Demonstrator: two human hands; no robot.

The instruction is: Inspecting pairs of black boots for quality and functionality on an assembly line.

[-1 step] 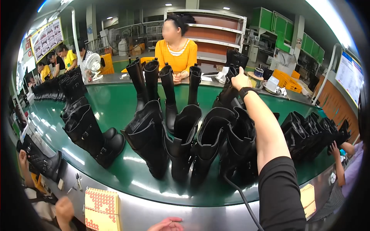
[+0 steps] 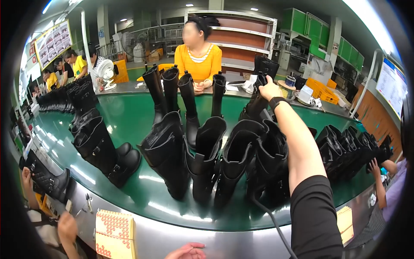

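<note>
My right arm reaches far across the green belt. At its end my right hand [image 2: 271, 90] is closed on the top of the shaft of a tall black boot [image 2: 254, 107], which stands upright at the belt's far side. Low in the view, over the steel edge, my left hand [image 2: 189, 251] has its fingers apart and holds nothing. Between my hands several tall black boots [image 2: 166, 149] stand in a near row with their tops gaping. Behind them is a far row of slimmer-looking black boots [image 2: 188, 101].
A green conveyor belt [image 2: 129, 110] runs crosswise, bordered by a steel ledge [image 2: 172, 239]. A dark cable [image 2: 276, 224] hangs near my right arm. Yellow card stacks [image 2: 114, 233] lie on the ledge. Across sits a person in orange [image 2: 199, 60]; other workers' hands flank me.
</note>
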